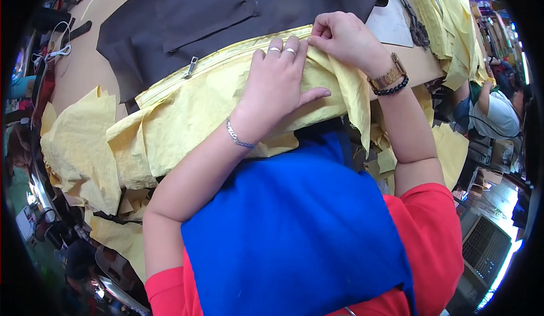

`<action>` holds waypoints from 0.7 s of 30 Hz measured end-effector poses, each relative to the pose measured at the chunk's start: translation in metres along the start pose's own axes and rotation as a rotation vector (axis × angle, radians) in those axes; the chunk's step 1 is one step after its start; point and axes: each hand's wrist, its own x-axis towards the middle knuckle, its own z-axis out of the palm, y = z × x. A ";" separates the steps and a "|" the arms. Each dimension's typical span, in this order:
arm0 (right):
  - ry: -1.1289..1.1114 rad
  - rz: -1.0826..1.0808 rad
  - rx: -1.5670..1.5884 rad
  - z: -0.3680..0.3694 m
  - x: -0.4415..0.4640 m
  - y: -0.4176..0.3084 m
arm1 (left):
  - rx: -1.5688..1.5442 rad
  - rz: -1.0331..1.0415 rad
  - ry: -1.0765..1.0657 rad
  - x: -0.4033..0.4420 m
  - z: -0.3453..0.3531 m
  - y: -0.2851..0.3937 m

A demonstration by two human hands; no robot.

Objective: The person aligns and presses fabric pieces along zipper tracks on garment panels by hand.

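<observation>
One zipper (218, 61) is lying on the table, with its metal slider (191, 68) sitting toward its left end. Yellow cloth (198, 106) is spreading along the zipper's near side, and dark cloth (192, 13) is spreading along its far side. At the zipper's right part, our left hand (277, 75) is pressing down on the yellow layers, fingers stretched out and gripping nothing. At the zipper's right end, our right hand (348, 38) is pinching the edge of the yellow cloth between thumb and fingers; we cannot tell whether zipper tape is in that pinch too. We seem to be lining up and smoothing this edge, and the next move, in our judgement, is calling for steady flat pressure and a light, even pull. Nearer us than the zipper, the yellow cloth is reaching toward our blue apron (294, 219) and appears to be hanging past the table's edge. Left of the zipper, tan table (82, 66) is showing, offering some room; right of it, stacked yellow pieces (453, 27) are crowding our right side.
</observation>
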 end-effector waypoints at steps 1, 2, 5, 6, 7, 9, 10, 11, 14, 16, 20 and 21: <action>-0.007 -0.004 -0.027 -0.001 -0.001 0.000 | 0.032 0.008 -0.017 0.000 -0.001 0.001; -0.040 -0.008 -0.045 -0.005 -0.002 0.000 | 0.022 0.007 -0.008 0.000 -0.001 0.001; -0.116 -0.025 -0.058 -0.021 -0.005 0.005 | 0.008 -0.006 0.008 -0.001 0.000 0.002; -0.120 -0.030 -0.038 -0.025 -0.005 0.008 | 0.015 -0.010 0.007 -0.001 0.000 0.003; -0.123 -0.034 -0.017 -0.027 -0.006 0.009 | 0.023 -0.013 0.006 -0.001 0.000 0.004; -0.124 -0.066 -0.017 -0.030 -0.006 0.010 | 0.028 -0.017 -0.015 0.000 -0.002 0.006; -0.123 -0.084 -0.018 -0.030 -0.005 0.010 | 0.032 -0.019 -0.024 0.000 -0.004 0.006; -0.122 -0.101 -0.044 -0.030 -0.003 0.012 | 0.034 -0.019 -0.024 0.000 -0.004 0.006; -0.121 -0.172 -0.111 -0.029 0.004 0.019 | 0.043 -0.012 -0.018 -0.001 -0.003 0.005; -0.127 -0.252 -0.141 -0.028 0.009 0.026 | 0.053 -0.006 -0.007 -0.002 -0.002 0.005; -0.151 -0.272 -0.178 -0.026 0.014 0.028 | 0.056 -0.002 -0.006 -0.002 -0.002 0.004; -0.150 -0.273 -0.189 -0.026 0.014 0.027 | 0.057 0.001 0.002 -0.002 0.000 0.004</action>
